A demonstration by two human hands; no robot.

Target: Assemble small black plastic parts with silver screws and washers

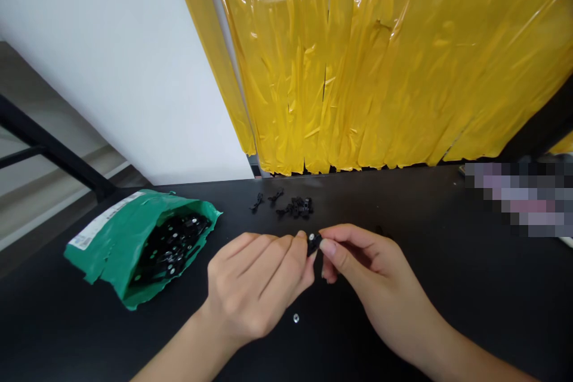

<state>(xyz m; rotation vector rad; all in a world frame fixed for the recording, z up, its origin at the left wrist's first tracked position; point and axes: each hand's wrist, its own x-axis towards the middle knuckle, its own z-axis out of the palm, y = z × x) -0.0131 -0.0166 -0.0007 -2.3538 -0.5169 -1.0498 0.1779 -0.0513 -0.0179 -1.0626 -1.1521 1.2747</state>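
My left hand [259, 280] is closed round a small black part [314, 243] with a light round spot on it. From the right, the thumb and fingers of my right hand [367, 268] pinch the other end of that part. Both hands meet just above the black table [358, 346]. A small pale ring [296, 318] lies on the table below them. Beyond the hands sits a small cluster of black parts [301, 207], with two loose black pieces [256, 202] [276, 195] to its left.
A torn green bag [116, 245], full of black parts, lies open at the left. Yellow plastic strips [358, 71] and a white panel [125, 71] stand behind the table. A pixelated object [523, 197] is at the right edge.
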